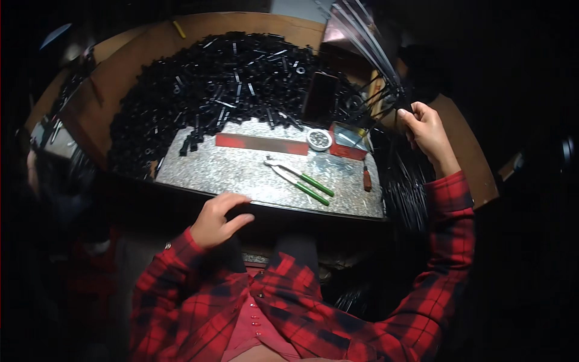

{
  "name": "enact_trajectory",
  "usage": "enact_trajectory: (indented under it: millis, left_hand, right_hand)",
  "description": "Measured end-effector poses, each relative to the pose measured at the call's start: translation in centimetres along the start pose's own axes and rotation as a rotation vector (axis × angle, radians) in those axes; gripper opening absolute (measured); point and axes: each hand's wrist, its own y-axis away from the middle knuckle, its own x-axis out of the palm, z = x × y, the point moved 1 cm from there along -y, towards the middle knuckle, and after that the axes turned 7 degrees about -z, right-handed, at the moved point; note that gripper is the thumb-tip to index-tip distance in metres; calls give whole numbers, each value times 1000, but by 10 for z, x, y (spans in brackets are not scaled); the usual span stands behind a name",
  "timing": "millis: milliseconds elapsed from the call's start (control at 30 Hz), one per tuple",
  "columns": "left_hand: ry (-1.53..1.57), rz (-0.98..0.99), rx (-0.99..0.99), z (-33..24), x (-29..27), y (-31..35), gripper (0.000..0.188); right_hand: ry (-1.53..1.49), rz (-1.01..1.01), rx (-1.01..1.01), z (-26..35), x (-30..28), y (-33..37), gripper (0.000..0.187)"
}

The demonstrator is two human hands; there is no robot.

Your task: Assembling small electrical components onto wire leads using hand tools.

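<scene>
My right hand (pixel 427 128), raised at the right end of the work surface, is closed around a bundle of thin dark rods (pixel 377 55) that fan up and away to the left. My left hand (pixel 222 219) holds nothing; its thumb and fingers are apart, by the front edge of the speckled metal worktop (pixel 199 172). Between the hands lie pliers with green handles (pixel 301 182). Beyond them rest a flat red-and-grey bar (pixel 261 143) and a small white cup of tiny metal pieces (pixel 319 140).
A large heap of small black parts (pixel 217 78) fills the back, inside a curved wooden wall (pixel 90 114). A dark phone-like slab (pixel 319 98), a red tray (pixel 347 149) and a brown-handled tool (pixel 367 180) sit at the right. More thin rods (pixel 410 193) hang beside the right edge.
</scene>
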Motion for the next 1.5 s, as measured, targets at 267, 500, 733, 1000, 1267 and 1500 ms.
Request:
enact_trajectory:
  millis: [267,500,733,1000,1267,1500]
  left_hand:
    - [11,-168,112,-29,-27,-43,28]
    - [-23,-219,109,-28,-39,-45,26]
    - [-28,-241,109,-28,-42,-47,25]
    - [-32,-266,131,-26,-40,-48,26]
    - [-66,-250,107,-27,-40,-49,29]
    - [-85,-230,118,-26,-39,-49,30]
  right_hand:
    - [-109,207,-130,38,69,15,21]
    - [-171,303,-210,48,88,25,24]
    - [-182,349,-210,49,99,32,27]
    - [-208,416,-92,56,101,38,27]
    - [-128,366,-232,56,104,39,25]
    - [-53,170,-498,52,110,39,22]
